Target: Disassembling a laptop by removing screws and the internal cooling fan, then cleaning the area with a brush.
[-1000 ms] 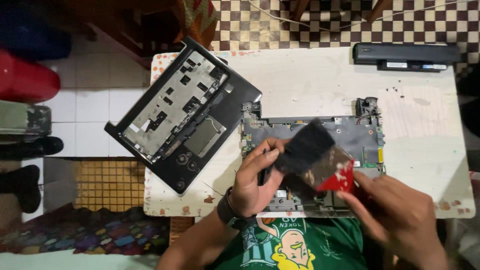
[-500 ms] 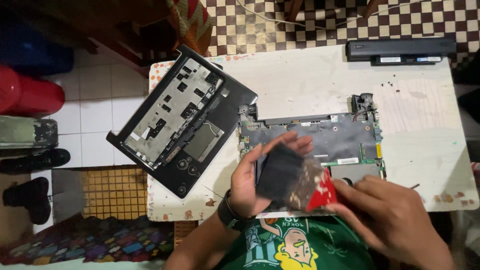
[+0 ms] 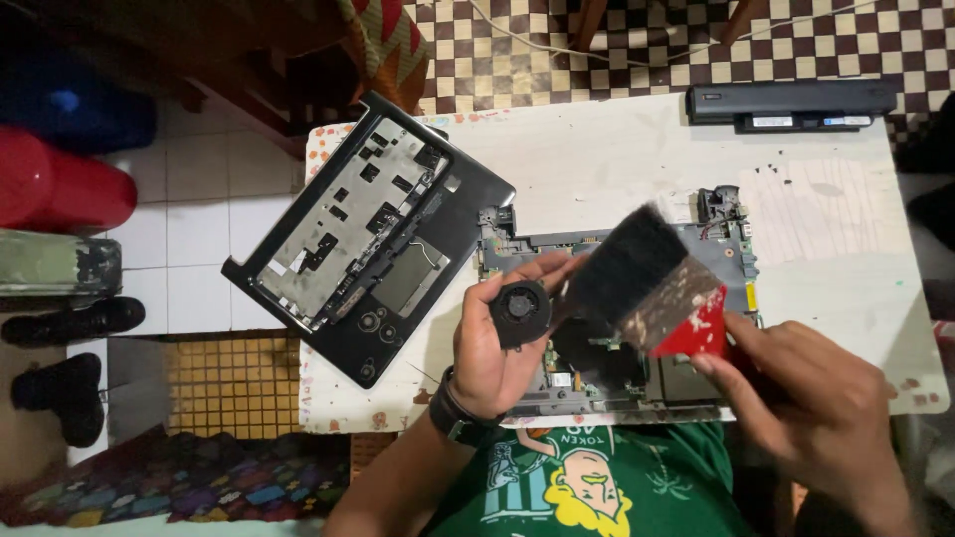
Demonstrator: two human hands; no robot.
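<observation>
At centre frame, my left hand (image 3: 497, 348) gripped a small black fan (image 3: 520, 311); my right hand (image 3: 806, 398) clasped a paintbrush (image 3: 647, 283) just beside it.

1. At frame centre we find the table (image 3: 597, 159), with the opened laptop base (image 3: 726, 249) on its lower middle.
2. The laptop cover (image 3: 368, 239) lies at the table's left edge, overhanging it.
3. The battery (image 3: 791, 104) lies at upper right.
4. We hold the fan (image 3: 520, 313) in our left hand (image 3: 497, 353), just left of the brush (image 3: 647, 278) in our right hand (image 3: 806, 398), both above the base.
</observation>
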